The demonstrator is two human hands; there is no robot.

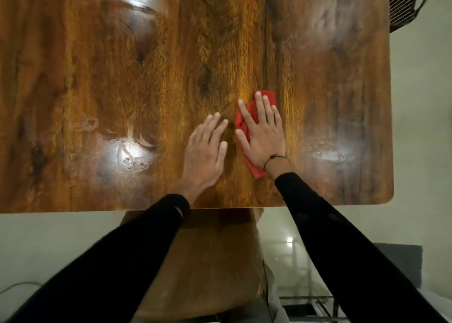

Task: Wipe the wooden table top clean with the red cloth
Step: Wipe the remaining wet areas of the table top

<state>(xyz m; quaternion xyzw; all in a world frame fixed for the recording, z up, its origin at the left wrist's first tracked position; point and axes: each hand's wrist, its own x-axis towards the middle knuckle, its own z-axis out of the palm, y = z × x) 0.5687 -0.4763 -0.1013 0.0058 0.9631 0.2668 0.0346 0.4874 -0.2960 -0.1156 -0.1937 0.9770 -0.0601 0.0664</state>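
Note:
The wooden table top [122, 65] fills most of the head view, dark brown with glossy light reflections and pale smears. The red cloth [252, 113] lies crumpled on it, right of centre near the front edge. My right hand [263, 136] lies flat on the cloth with its fingers spread, pressing it to the wood; red edges show beyond the fingertips and by the wrist. My left hand [206, 151] rests flat on the bare wood just left of the cloth, fingers slightly apart, holding nothing. Both forearms wear black sleeves.
Whitish smudges mark the wood at the front left [127, 154], front right [327, 151] and far right [330, 21]. The table's right edge [391, 127] meets a pale floor. A wire-grid object [403, 2] stands at the top right. The table's wooden base [208, 261] shows below the front edge.

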